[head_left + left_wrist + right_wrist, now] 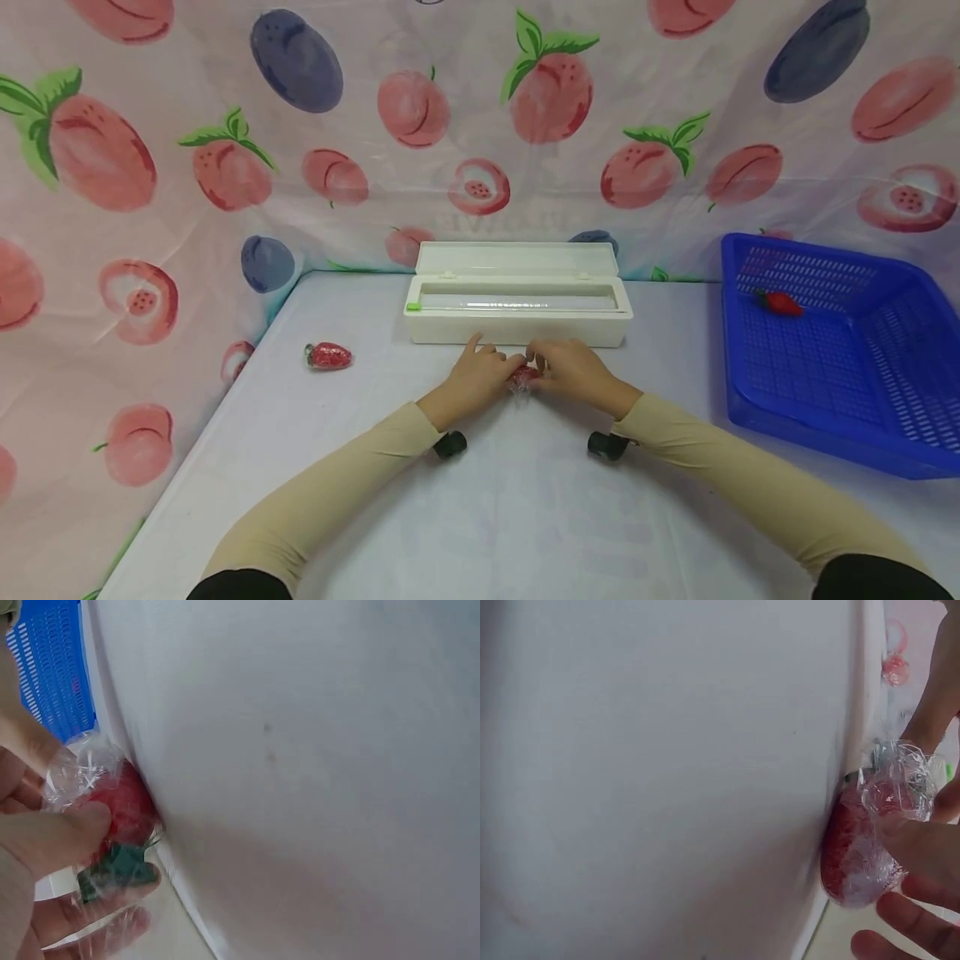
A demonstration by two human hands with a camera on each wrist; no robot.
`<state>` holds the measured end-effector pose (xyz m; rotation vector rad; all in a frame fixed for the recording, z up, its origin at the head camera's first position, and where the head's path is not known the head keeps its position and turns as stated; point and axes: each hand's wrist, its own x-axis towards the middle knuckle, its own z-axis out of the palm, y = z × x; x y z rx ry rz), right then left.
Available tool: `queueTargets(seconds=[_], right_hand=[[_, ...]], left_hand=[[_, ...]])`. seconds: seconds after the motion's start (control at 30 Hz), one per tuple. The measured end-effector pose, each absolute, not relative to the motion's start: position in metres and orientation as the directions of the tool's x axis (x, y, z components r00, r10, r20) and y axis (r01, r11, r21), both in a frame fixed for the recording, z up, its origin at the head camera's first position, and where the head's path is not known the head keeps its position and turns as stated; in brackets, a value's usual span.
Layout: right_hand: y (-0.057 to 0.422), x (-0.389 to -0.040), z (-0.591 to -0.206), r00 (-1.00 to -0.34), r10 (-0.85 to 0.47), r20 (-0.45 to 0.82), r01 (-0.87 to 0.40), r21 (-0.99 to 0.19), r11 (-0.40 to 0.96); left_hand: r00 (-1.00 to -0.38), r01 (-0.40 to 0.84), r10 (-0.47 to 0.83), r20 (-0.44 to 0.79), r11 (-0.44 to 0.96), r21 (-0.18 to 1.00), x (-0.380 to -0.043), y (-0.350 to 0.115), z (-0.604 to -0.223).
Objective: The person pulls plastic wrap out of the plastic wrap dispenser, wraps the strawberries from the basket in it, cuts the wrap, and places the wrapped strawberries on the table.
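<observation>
Both hands meet over a red strawberry (522,377) wrapped in clear cling film, in front of the white box. My left hand (482,372) pinches it, and the left wrist view shows that thumb pressed on the red strawberry body (131,802) near its green leafy top (116,870). Loose film (90,761) bunches up at the other end. From the right, my right hand (576,369) grips the wrapped fruit too; in the right wrist view its thumb (922,844) lies on the crumpled film (904,769). Part of the strawberry is hidden behind fingers.
A white cling film dispenser (517,328) with its lid (517,260) raised stands at the table's back. Left of it lies another shiny, film-wrapped strawberry (330,357). A blue basket (738,367) at the right holds a strawberry (782,303). A fruit-patterned curtain (450,50) hangs behind.
</observation>
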<state>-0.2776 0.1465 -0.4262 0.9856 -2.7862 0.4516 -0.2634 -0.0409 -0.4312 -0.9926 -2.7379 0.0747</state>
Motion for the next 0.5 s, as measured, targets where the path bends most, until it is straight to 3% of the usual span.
queueTargets(seconds=[0.33, 0.5], right_hand=[[0.138, -0.279, -0.429, -0.791, -0.577, 0.203, -0.61, -0.188, 0.77], [0.136, -0.278, -0.428, -0.807, -0.558, 0.193, -0.587, -0.174, 0.79]], left_hand=[[-0.866, 0.479, 0.489, 0.105, 0.871, -0.106, -0.257, -0.065, -0.421], [-0.874, 0.458, 0.472, 0.113, 0.879, -0.132, -0.25, -0.073, -0.415]])
